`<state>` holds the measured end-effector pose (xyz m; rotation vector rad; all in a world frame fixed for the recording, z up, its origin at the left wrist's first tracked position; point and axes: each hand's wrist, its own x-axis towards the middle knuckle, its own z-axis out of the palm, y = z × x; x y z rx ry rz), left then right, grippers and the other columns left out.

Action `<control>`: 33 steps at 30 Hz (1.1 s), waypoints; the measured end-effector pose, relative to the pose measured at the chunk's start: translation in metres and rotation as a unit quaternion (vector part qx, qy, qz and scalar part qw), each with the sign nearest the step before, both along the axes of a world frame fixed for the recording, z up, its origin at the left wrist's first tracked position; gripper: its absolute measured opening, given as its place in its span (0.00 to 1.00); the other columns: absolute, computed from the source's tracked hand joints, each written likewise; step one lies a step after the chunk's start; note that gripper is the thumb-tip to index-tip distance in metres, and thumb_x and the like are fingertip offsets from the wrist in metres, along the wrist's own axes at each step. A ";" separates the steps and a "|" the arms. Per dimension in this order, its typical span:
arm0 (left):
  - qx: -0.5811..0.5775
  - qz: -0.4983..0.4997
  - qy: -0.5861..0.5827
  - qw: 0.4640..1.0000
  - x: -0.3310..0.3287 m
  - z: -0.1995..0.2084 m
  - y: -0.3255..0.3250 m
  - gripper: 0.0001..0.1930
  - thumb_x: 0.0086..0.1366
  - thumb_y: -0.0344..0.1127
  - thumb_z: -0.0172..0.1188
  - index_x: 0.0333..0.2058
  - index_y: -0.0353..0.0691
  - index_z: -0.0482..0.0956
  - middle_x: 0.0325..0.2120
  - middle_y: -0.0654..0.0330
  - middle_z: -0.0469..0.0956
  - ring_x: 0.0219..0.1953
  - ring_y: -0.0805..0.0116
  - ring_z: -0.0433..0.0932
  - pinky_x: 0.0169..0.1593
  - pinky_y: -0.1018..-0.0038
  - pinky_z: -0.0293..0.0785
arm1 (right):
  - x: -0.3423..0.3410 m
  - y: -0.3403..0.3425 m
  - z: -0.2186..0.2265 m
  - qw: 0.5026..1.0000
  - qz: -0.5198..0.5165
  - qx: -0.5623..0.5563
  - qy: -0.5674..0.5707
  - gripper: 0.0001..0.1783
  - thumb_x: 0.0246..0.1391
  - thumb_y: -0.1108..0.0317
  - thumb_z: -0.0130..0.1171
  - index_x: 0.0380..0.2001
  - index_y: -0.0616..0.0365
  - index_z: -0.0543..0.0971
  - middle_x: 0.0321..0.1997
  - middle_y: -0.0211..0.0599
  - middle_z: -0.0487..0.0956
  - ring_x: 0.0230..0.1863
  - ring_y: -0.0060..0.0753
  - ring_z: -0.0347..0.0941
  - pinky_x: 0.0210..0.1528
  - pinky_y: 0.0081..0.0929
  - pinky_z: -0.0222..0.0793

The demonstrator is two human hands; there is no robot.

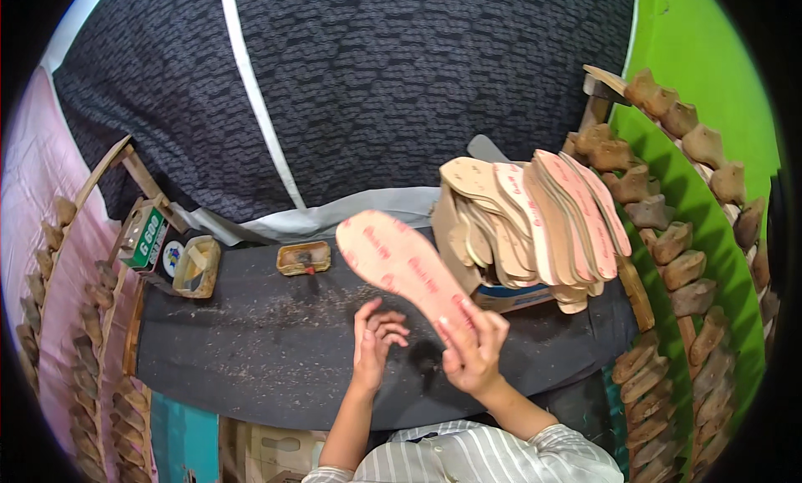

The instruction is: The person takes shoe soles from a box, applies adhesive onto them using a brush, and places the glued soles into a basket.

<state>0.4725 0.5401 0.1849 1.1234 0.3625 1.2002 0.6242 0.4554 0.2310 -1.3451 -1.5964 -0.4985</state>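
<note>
A pink insole (pixel 397 257) with red print is held up above the dark table, tilted toward the upper left. My right hand (pixel 478 351) grips its narrow heel end, thumb on one side and fingers on the other. My left hand (pixel 378 343) hovers just below the insole's middle, fingers loosely curled and apart, with nothing in it. To the right, a thick stack of insoles (pixel 535 220), some pink and some tan, leans over a cardboard box (pixel 449 232).
A dark cloth covers the table (pixel 251 341), strewn with small crumbs. Toward the left are a shallow yellowish tray (pixel 302 258), an open plastic tub (pixel 198 268) and a green-and-white box (pixel 144 237). Racks of wooden shoe lasts (pixel 672 242) stand on both sides.
</note>
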 end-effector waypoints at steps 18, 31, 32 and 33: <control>-0.200 0.080 -0.111 0.970 -0.216 -0.030 0.062 0.44 0.58 0.74 0.26 0.47 0.36 0.66 0.38 0.53 0.71 0.29 0.65 0.72 0.34 0.69 0.71 | -0.197 0.098 -0.044 0.909 0.323 -0.260 0.038 0.22 0.46 0.61 0.63 0.46 0.50 0.76 0.48 0.36 0.76 0.49 0.35 0.71 0.50 0.35 0.65; -0.280 -0.117 -0.169 0.938 -0.275 -0.031 0.065 0.41 0.60 0.73 0.25 0.53 0.43 0.64 0.37 0.53 0.72 0.27 0.62 0.69 0.32 0.65 0.68 | -0.161 0.227 -0.092 0.900 0.057 -0.271 0.336 0.30 0.46 0.69 0.65 0.54 0.49 0.68 0.45 0.40 0.70 0.33 0.29 0.74 0.37 0.24 0.71; -0.287 -0.141 -0.180 0.930 -0.276 -0.031 0.065 0.42 0.60 0.72 0.23 0.53 0.40 0.63 0.38 0.52 0.71 0.28 0.63 0.70 0.32 0.65 0.69 | -0.158 0.235 -0.098 0.927 0.071 -0.223 0.294 0.25 0.46 0.69 0.65 0.50 0.51 0.72 0.42 0.40 0.71 0.33 0.31 0.75 0.37 0.24 0.71; -0.286 -0.142 -0.182 0.930 -0.276 -0.030 0.063 0.42 0.60 0.72 0.23 0.53 0.40 0.63 0.38 0.52 0.71 0.28 0.63 0.70 0.32 0.65 0.69 | -0.154 0.241 -0.105 0.949 0.085 -0.174 0.250 0.20 0.46 0.70 0.64 0.45 0.52 0.75 0.39 0.40 0.73 0.34 0.32 0.76 0.37 0.25 0.71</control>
